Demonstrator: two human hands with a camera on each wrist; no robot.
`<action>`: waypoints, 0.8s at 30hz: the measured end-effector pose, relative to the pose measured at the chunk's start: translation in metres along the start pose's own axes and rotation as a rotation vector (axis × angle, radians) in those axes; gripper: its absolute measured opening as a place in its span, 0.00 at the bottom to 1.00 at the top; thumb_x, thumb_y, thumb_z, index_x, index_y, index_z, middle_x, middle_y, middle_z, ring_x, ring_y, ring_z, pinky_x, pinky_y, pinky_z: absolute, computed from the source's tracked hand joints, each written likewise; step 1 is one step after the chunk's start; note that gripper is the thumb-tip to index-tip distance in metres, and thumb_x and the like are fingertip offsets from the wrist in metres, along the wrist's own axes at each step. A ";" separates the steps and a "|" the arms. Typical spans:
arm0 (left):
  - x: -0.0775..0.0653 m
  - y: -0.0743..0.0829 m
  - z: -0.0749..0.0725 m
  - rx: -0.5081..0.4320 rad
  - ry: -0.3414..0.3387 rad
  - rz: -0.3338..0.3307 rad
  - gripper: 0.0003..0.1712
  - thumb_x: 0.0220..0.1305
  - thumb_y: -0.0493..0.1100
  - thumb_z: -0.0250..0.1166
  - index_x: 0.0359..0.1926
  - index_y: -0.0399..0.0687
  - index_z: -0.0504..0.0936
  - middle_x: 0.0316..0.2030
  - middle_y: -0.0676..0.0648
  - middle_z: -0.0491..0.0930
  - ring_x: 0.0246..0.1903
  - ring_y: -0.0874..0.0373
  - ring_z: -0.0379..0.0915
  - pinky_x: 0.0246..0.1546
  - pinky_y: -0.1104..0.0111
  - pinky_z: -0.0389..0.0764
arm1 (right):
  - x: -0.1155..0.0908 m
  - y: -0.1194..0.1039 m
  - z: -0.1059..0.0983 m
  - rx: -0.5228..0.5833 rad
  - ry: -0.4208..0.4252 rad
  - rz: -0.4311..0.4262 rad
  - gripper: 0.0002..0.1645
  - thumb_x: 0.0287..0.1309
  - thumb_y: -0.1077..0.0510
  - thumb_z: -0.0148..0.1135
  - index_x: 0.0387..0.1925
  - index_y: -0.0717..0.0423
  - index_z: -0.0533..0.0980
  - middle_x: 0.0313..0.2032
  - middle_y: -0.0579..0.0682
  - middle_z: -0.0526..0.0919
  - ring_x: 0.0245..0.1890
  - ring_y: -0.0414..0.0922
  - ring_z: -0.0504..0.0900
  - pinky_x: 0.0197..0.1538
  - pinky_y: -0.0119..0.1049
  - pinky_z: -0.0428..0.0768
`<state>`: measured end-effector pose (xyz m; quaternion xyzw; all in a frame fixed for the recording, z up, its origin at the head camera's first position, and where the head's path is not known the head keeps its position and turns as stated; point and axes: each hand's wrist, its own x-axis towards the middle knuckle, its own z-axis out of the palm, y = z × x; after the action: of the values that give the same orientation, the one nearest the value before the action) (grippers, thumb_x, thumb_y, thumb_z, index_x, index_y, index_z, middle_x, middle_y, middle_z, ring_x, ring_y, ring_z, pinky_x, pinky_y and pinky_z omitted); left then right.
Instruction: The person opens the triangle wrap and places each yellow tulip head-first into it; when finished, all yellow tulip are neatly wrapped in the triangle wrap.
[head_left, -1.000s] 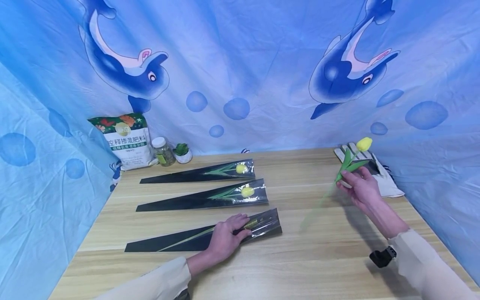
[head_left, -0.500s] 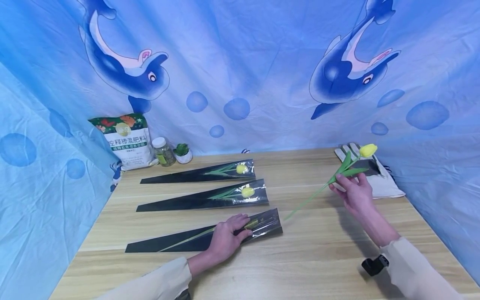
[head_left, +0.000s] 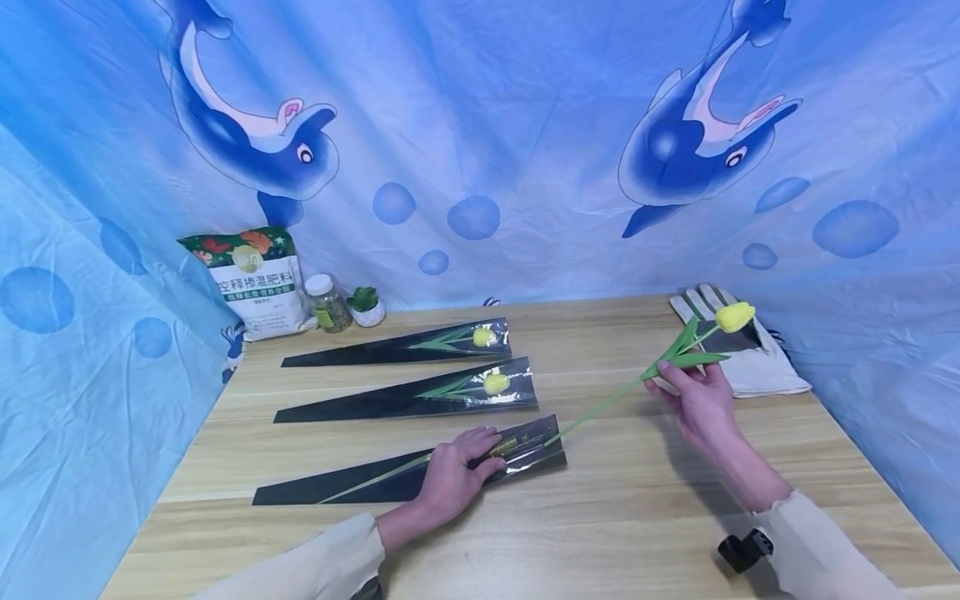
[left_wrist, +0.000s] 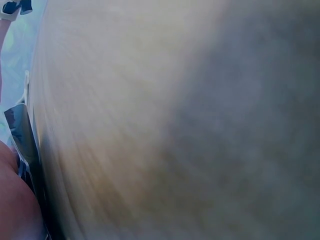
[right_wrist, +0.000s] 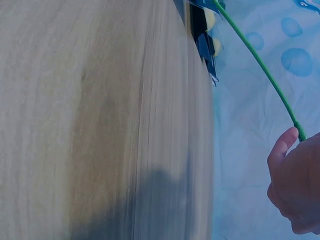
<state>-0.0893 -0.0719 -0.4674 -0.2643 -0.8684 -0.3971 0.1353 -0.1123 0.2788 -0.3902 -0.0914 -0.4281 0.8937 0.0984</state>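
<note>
In the head view my right hand point(head_left: 701, 408) pinches an artificial yellow tulip point(head_left: 735, 317) just below its green leaves. The tulip's green stem point(right_wrist: 265, 70) slants down to the left, and its tip overlaps the mouth of the nearest black flower sleeve point(head_left: 337, 482), which has a clear front. My left hand point(head_left: 452, 475) grips that sleeve near its wide end, thumb by the lower edge and fingers by the upper one. Part of the sleeve is hidden under the hand. In the left wrist view the sleeve's wide end point(left_wrist: 22, 130) stands out beyond the hand.
Behind lie two sleeves, a middle one point(head_left: 337, 408) and a far one point(head_left: 345, 354), each holding a yellow tulip. A fertilizer bag point(head_left: 258, 287), a jar point(head_left: 327, 304) and a small potted plant point(head_left: 366, 307) stand back left. White gloves point(head_left: 768, 367) lie at the right.
My right hand has moved left and toward me with the tulip, bringing the stem tip to the sleeve's mouth. The left hand has stayed in place on the sleeve.
</note>
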 end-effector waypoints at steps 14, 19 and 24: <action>0.000 -0.002 0.002 0.010 0.026 0.041 0.22 0.53 0.40 0.78 0.49 0.39 0.87 0.49 0.40 0.84 0.52 0.44 0.81 0.54 0.53 0.78 | -0.003 -0.003 -0.001 0.031 -0.009 -0.008 0.28 0.62 0.77 0.60 0.57 0.50 0.67 0.37 0.49 0.79 0.36 0.42 0.84 0.43 0.41 0.85; -0.001 -0.003 0.003 0.007 0.032 0.050 0.22 0.52 0.40 0.78 0.49 0.38 0.87 0.49 0.40 0.84 0.52 0.44 0.81 0.53 0.52 0.79 | -0.007 0.008 0.007 -0.040 -0.002 -0.030 0.22 0.62 0.77 0.58 0.50 0.56 0.66 0.36 0.49 0.78 0.37 0.41 0.82 0.44 0.40 0.85; -0.001 -0.002 0.005 0.010 0.043 0.058 0.21 0.53 0.39 0.78 0.48 0.38 0.88 0.48 0.40 0.85 0.51 0.44 0.81 0.52 0.52 0.79 | -0.013 0.019 0.016 -0.089 0.028 -0.052 0.16 0.62 0.77 0.58 0.44 0.58 0.68 0.34 0.49 0.78 0.36 0.41 0.82 0.44 0.40 0.85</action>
<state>-0.0901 -0.0696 -0.4725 -0.2799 -0.8593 -0.3942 0.1667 -0.1050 0.2522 -0.3942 -0.0969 -0.4681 0.8696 0.1235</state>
